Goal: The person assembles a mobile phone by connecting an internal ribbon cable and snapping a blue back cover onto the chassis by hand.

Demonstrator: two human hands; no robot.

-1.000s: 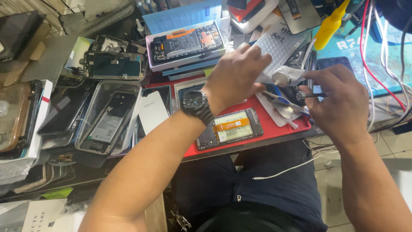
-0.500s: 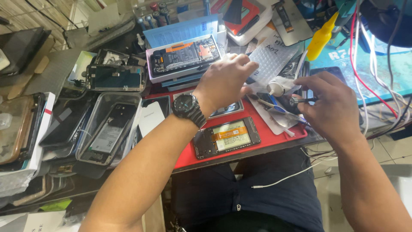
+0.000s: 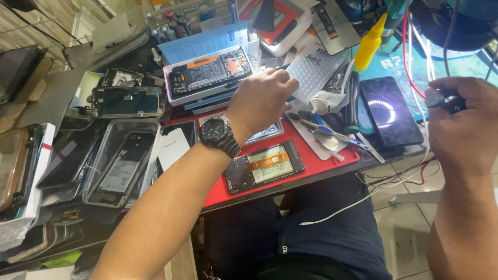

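My left hand (image 3: 262, 101) is curled tight round a thin dark tool (image 3: 283, 67), whose tip pokes out past the knuckles at 1 o'clock; a black watch (image 3: 220, 136) sits on the wrist. My right hand (image 3: 461, 124) is closed on a small black part (image 3: 445, 100) with red and white wires (image 3: 415, 62) running up from it at 12 o'clock.

Under the left hand lies a smooth red mat (image 3: 316, 163), with an opened phone (image 3: 264, 167) at 6 o'clock, flat, its orange flex showing. At 11 o'clock a bare phone frame (image 3: 208, 73) rests on stacked boxes. A bubbled clear sheet (image 3: 317, 72) lies at 2 o'clock. Between my hands sits a glossy black phone (image 3: 390, 110), reflecting a light ring, right at the bench edge (image 3: 363, 168).

Free space is only off that edge, over my lap; the bench is crowded.
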